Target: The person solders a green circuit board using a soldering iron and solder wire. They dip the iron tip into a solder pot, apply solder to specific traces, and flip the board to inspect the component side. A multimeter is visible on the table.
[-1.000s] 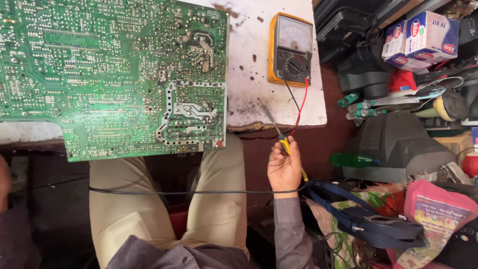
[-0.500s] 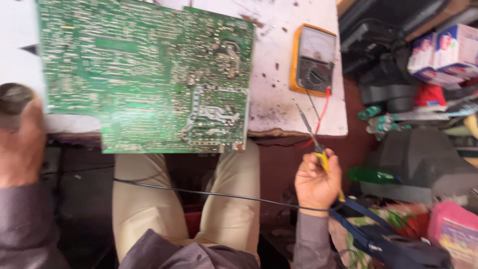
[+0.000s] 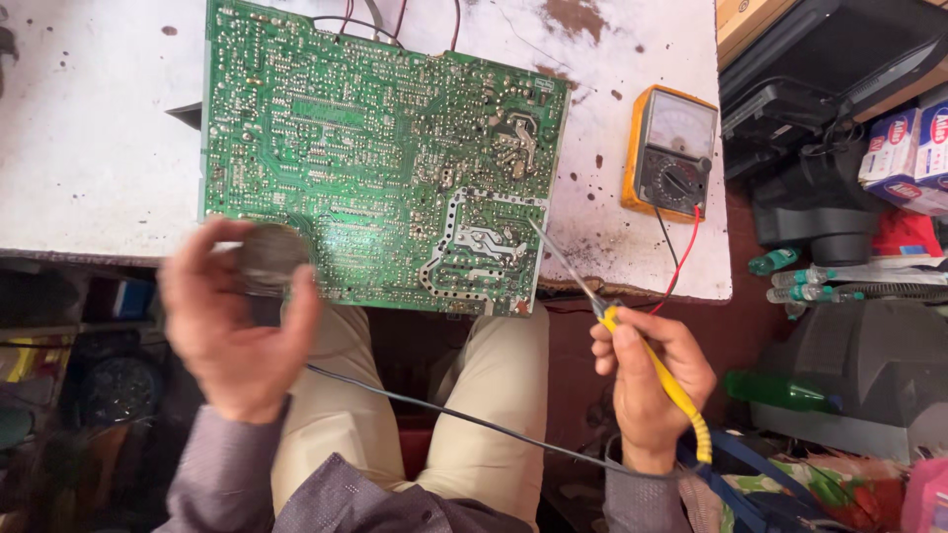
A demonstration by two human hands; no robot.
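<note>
- Circuit board [image 3: 385, 158], green, solder side up, lies on the white stained surface [image 3: 89, 148] in the upper middle of the frame, its lower edge overhanging toward the person's knees.
- Right hand [image 3: 647, 380], lower right, is clamped on a yellow-handled soldering iron [image 3: 652, 365]; the thin metal tip reaches up-left to the board's lower right corner.
- Left hand [image 3: 237, 331], lower left and blurred, is closed around a small round dark tin [image 3: 269, 259] just at the board's lower left edge.
- Yellow multimeter [image 3: 670, 150] sits on the surface right of the board, red and black leads trailing down.
</note>
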